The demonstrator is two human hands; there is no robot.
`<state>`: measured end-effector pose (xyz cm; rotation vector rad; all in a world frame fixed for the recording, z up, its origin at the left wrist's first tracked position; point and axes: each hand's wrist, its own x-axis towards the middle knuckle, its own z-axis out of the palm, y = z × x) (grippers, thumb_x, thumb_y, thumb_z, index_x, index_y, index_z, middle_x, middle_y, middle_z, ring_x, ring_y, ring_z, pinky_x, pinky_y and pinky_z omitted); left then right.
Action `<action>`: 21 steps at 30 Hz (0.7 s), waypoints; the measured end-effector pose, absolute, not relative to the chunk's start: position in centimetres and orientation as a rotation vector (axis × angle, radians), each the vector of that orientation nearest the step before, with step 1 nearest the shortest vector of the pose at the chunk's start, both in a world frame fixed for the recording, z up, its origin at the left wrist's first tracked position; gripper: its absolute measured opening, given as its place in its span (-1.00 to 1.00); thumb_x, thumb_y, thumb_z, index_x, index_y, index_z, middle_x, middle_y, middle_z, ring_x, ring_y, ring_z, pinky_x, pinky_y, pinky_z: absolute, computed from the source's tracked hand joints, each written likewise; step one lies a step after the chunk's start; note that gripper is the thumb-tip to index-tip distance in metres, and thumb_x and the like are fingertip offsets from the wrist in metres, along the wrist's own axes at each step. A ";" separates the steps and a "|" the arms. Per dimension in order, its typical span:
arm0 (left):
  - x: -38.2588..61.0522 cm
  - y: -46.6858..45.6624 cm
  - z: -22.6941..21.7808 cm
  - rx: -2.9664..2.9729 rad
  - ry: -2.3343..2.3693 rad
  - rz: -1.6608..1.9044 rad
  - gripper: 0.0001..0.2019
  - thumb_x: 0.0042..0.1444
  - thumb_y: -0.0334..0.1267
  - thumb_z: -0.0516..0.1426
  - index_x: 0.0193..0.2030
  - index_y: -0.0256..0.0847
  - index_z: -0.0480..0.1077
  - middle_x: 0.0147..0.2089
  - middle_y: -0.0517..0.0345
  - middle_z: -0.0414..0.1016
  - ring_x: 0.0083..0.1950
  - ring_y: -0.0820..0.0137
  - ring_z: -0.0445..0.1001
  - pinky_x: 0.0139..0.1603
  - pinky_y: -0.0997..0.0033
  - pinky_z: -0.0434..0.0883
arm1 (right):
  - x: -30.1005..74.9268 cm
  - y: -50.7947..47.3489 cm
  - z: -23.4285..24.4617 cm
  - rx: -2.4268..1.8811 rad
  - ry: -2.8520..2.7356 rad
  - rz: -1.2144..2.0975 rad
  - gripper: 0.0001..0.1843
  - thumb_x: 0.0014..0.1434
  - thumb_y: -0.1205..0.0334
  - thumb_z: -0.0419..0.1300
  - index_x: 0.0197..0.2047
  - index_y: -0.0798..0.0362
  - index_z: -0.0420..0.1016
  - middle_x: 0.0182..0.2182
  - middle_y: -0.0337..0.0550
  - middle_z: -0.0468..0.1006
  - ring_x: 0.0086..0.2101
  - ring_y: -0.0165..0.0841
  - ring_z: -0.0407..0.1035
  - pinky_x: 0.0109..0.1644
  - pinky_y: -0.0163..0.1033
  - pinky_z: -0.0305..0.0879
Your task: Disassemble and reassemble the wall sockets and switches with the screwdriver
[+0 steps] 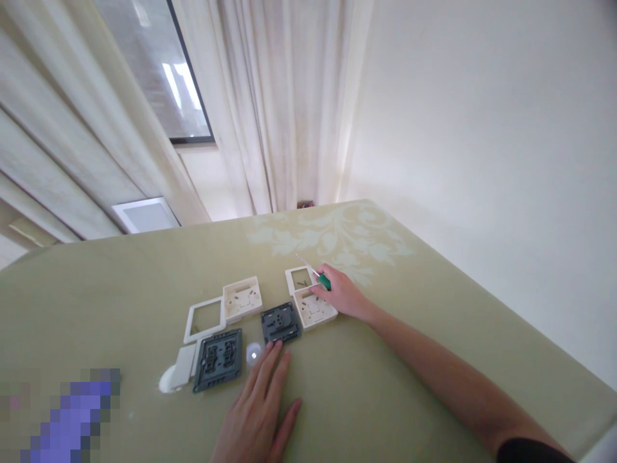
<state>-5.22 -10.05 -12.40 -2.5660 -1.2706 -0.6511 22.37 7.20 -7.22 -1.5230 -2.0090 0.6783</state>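
My right hand (341, 294) is closed around a green-handled screwdriver (323, 280), whose metal shaft points up and left over a small white frame (299, 280). The hand rests at the edge of a white socket cover (314, 308). My left hand (258, 411) lies flat and open on the green tablecloth (385, 386), with its fingertips just below a dark grey socket module (280, 322) and next to a small white round piece (253, 353).
A larger dark grey module (218, 359) lies left of my left hand, with a white plate (184, 366) beside it. A white square frame (205, 319) and another white socket cover (241, 299) lie behind. Curtains (270, 103) hang beyond the table's far edge.
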 end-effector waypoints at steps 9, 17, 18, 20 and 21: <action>-5.6 -10.4 -13.2 -2.484 -1.254 -0.705 -0.42 0.53 -0.08 0.06 0.56 -0.30 0.28 0.54 -0.17 0.43 0.52 0.10 0.42 0.35 0.26 0.51 | 21.3 7.3 -7.7 -1.463 -1.990 0.792 -0.79 0.31 0.12 0.33 -0.03 -0.03 0.49 -0.05 -0.12 0.73 -0.13 -0.21 0.57 0.03 -0.15 0.33; -4.5 -11.0 -12.7 -2.344 -1.306 -0.697 -0.50 0.48 -0.03 0.06 0.36 -0.33 0.44 0.43 -0.32 0.51 0.42 -0.01 0.50 0.21 0.12 0.55 | 20.7 6.9 -7.5 -1.437 -2.048 0.834 -0.77 0.37 0.11 0.27 0.05 -0.04 0.49 0.08 -0.07 0.73 -0.02 -0.15 0.61 0.12 -0.10 0.36; -4.3 -11.0 -12.7 -2.329 -1.305 -0.690 -0.49 0.47 -0.03 0.07 0.36 -0.35 0.44 0.43 -0.33 0.52 0.41 -0.01 0.51 0.20 0.11 0.55 | 20.7 6.9 -7.4 -1.437 -2.064 0.832 -0.73 0.37 0.09 0.28 0.08 -0.03 0.49 0.07 -0.06 0.73 -0.03 -0.15 0.60 0.11 -0.10 0.37; -4.0 -10.9 -12.6 -2.322 -1.296 -0.676 -0.45 0.45 -0.02 0.08 0.38 -0.38 0.42 0.44 -0.31 0.51 0.42 0.00 0.50 0.22 0.12 0.54 | 20.8 7.2 -7.1 -1.417 -2.109 0.834 -0.60 0.34 0.06 0.32 0.18 -0.01 0.50 0.06 -0.03 0.73 -0.03 -0.13 0.59 0.11 -0.09 0.37; -3.9 -10.8 -12.5 -2.325 -1.286 -0.672 -0.43 0.44 -0.01 0.09 0.40 -0.39 0.41 0.45 -0.29 0.51 0.43 0.02 0.49 0.23 0.14 0.54 | 20.8 7.4 -7.0 -1.398 -2.134 0.839 -0.56 0.33 0.06 0.34 0.21 0.00 0.50 0.07 -0.02 0.72 -0.01 -0.13 0.58 0.12 -0.08 0.37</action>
